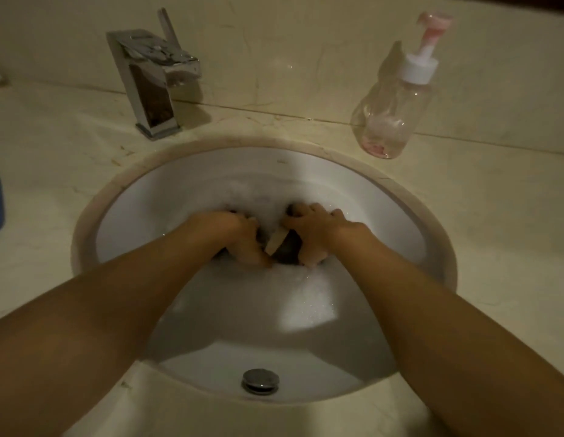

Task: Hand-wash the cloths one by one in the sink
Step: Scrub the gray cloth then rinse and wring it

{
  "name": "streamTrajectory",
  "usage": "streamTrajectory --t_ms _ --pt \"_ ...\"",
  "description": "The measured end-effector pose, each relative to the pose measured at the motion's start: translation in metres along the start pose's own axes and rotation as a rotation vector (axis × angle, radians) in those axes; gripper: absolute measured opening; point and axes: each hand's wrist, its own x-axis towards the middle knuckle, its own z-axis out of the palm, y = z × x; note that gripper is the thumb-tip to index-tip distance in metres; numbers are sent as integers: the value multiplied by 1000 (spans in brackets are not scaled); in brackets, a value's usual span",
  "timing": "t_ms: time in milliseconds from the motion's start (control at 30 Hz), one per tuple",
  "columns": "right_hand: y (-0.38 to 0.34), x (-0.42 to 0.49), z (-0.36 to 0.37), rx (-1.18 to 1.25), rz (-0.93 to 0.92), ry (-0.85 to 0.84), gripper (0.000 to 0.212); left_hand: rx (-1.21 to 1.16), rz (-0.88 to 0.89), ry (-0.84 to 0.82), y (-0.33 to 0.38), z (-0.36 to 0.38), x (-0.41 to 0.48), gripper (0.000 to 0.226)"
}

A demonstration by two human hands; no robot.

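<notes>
Head view, centre of the frame: the fingers (310,258) of the right hand (309,231) and of the left hand (236,234) are curled tight around a dark cloth (287,252). Each hand grips one end of the bunch, most likely so the fabric can be rubbed against itself. A pale strip (276,242), perhaps a hem or label, shows in the gap between the hands. The cloth lies low in the soapy water (309,304), partly under the suds, which keeps it wet while it is worked. Around it the white sink (397,203) holds the water, and a round metal fitting (260,380) sits on the wall at bottom centre. At upper left the tap (154,89) shows no stream. At upper right a pump bottle (394,115) stands on the counter (53,152), near the sink's rim. No other cloths are in view.
</notes>
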Motion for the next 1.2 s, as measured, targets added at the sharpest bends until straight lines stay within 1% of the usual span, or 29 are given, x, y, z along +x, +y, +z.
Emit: streamTrajectory --t_ms 33,67,100,133,167,233,267,300,367,400,467,533,600,667,700,767,833,900,933,1000,1067,1100,1133,1200 --pt "-4 3 2 -6 4 82 74 28 -9 -20 -3 2 0 92" --pt "-8 6 3 10 15 158 59 46 -10 -27 -4 2 -1 90" --pt "-10 9 5 61 39 207 47 60 -8 -23 -5 2 0 82" --pt "-10 11 5 152 60 239 36 76 0 -13 -6 1 -1 74" --pt "-10 11 2 273 75 252 28 78 6 -14 -7 -1 -2 72" --pt "-5 11 -5 577 54 303 15 65 43 -32 -8 -4 -1 77" --pt "-5 9 -10 712 34 331 14 37 71 -24 -11 -3 2 76" --pt "-5 6 -15 844 25 344 21 -25 76 -1 -13 -2 5 71" --pt "-12 1 -23 1113 33 338 28 -160 43 58 -13 -9 2 63" --pt "-15 -1 -26 1211 56 347 30 -253 34 85 -10 -13 -2 59" --pt "-14 -3 -30 1292 142 417 34 -564 53 132 -1 -23 -9 47" --pt "-4 -4 -32 1304 248 543 34 -941 74 173 7 -33 -13 40" --pt "8 -7 -34 1300 318 635 31 -1279 101 250 18 -37 -20 27" --pt "6 -13 -35 1273 303 662 26 -1453 136 394 26 -39 -18 29" --pt "-2 -17 -34 1262 244 662 24 -1487 131 467 27 -39 -18 31" --pt "-25 -24 -33 1245 95 628 22 -1515 85 599 23 -40 -18 27" --pt "-44 -26 -32 1309 30 601 22 -1562 45 623 18 -40 -19 20" --pt "-44 -23 -34 1427 71 625 32 -1605 50 623 22 -40 -27 20" --pt "-39 -20 -35 1454 134 645 38 -1566 52 635 28 -39 -33 24" --pt "-31 -18 -40 1481 242 696 49 -1432 118 655 38 -31 -43 36" --pt "-31 -20 -41 1510 284 693 57 -1400 179 626 44 -24 -46 40" --pt "-36 -22 -41 1546 277 659 56 -1402 173 638 41 -23 -45 41" --pt "-42 -25 -41 1576 252 618 48 -1404 137 664 35 -24 -41 41" --pt "-57 -32 -40 1585 188 558 30 -1428 78 725 22 -31 -35 34"
